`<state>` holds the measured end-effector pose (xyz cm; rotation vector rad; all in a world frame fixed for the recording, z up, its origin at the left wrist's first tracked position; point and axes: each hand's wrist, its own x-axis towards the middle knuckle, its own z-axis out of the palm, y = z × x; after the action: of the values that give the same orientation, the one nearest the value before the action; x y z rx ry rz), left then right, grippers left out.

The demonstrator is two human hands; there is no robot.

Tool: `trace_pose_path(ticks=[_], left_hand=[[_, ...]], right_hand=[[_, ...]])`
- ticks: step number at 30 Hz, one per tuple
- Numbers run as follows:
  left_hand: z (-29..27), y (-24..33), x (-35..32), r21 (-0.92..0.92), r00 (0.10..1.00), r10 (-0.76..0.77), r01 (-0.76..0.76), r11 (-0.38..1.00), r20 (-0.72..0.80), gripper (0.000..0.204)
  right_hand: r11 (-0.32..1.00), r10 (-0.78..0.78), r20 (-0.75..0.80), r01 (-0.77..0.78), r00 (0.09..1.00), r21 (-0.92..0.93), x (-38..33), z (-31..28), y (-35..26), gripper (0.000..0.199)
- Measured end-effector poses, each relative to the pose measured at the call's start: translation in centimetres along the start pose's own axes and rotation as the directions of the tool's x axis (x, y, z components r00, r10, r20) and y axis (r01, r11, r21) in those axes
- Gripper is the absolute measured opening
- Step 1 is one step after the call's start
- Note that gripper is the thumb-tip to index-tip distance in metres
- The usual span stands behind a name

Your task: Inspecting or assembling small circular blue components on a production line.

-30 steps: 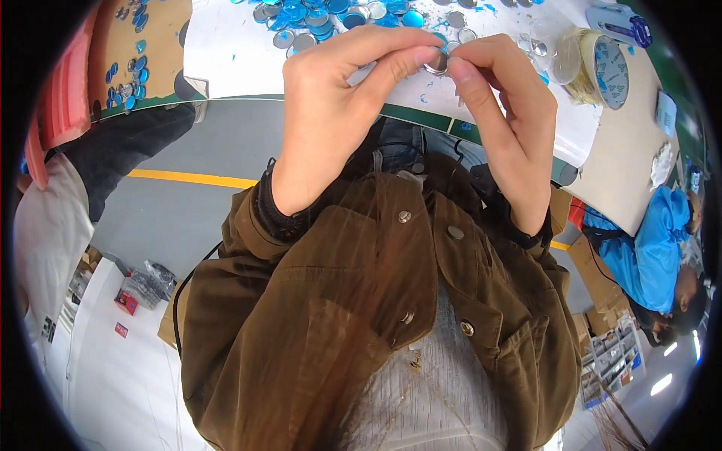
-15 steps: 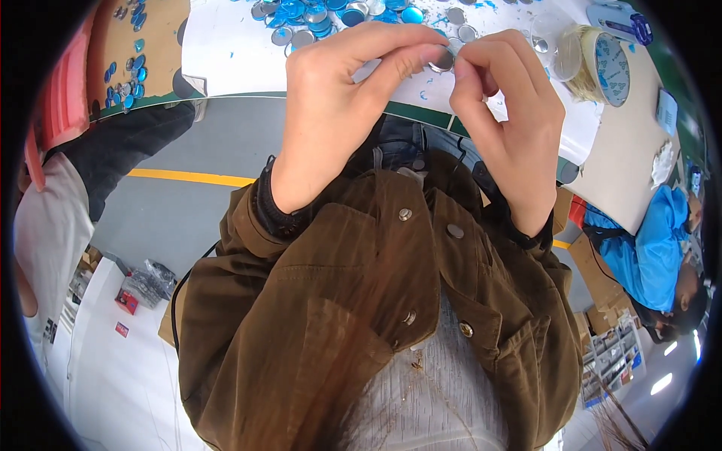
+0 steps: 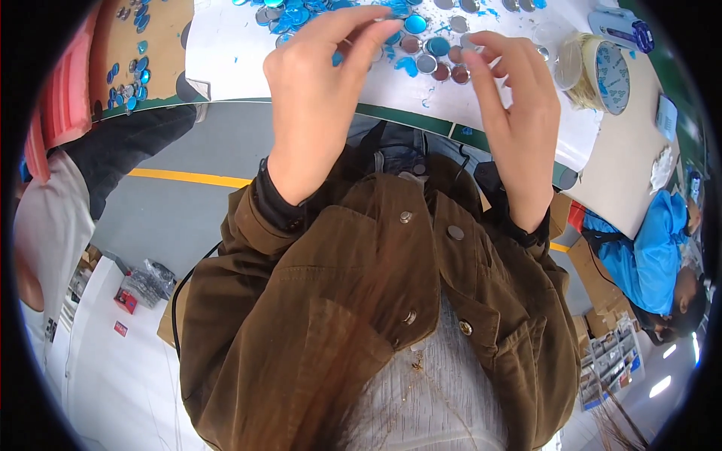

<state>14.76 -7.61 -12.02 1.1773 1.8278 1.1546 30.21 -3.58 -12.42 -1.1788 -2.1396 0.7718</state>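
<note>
My left hand (image 3: 316, 94) is over the white sheet (image 3: 248, 68), thumb and index fingertip pinched close together. What lies between them, if anything, is too small to tell; blue film-covered discs (image 3: 415, 24) are just beyond. My right hand (image 3: 520, 105) hovers to the right with thumb and index fingertip slightly apart and the other fingers loosely curled. Its fingertips are beside several round silver discs (image 3: 426, 63), some reflecting reddish tones. A torn piece of blue film (image 3: 406, 66) lies between the two hands. Part of the disc pile is hidden behind my left hand.
A roll of tape (image 3: 613, 75) stands at the right, near a blue-and-clear case (image 3: 620, 28). More blue discs (image 3: 135, 79) lie on brown cardboard (image 3: 162, 52) at the left. A person in blue (image 3: 654, 248) is at the right; another person's pale sleeve (image 3: 53, 210) shows at the left.
My hands have moved apart: the left went up and left, the right stayed near the discs. The silver disc between them is no longer held there; more discs show on the sheet.
</note>
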Motion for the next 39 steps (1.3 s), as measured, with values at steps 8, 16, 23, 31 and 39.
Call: trace_pose_path(ticks=[8, 16, 23, 31, 39], left_hand=[[-0.5, -1.6, 0.2, 0.308, 0.951, 0.308, -0.286, 0.907, -0.023, 0.009], [0.4, -2.6, 0.1, 0.440, 0.912, 0.396, -0.401, 0.804, 0.107, 0.014], [1.4, -3.0, 0.5, 0.540, 0.860, 0.478, -0.492, 0.683, 0.179, 0.016], [1.6, -3.2, 0.8, 0.352, 0.889, 0.448, -0.452, 0.820, 0.096, 0.012], [0.7, -1.1, 0.1, -0.081, 0.985, 0.129, -0.121, 0.989, 0.110, 0.012]], right_hand=[[0.962, -0.147, 0.060, 0.157, 0.987, -0.223, -0.7, 2.1, 0.8, 0.016], [0.978, -0.066, -0.102, 0.044, 0.993, -0.205, -0.6, 2.3, 1.5, 0.014], [0.986, 0.124, -0.226, -0.144, 0.966, -0.078, -0.3, 2.6, -0.1, 0.010], [0.981, 0.180, -0.082, -0.172, 0.980, 0.095, -0.5, 2.7, 0.0, 0.011], [0.818, 0.330, 0.037, -0.305, 0.943, 0.488, -0.5, 1.7, -1.0, 0.005]])
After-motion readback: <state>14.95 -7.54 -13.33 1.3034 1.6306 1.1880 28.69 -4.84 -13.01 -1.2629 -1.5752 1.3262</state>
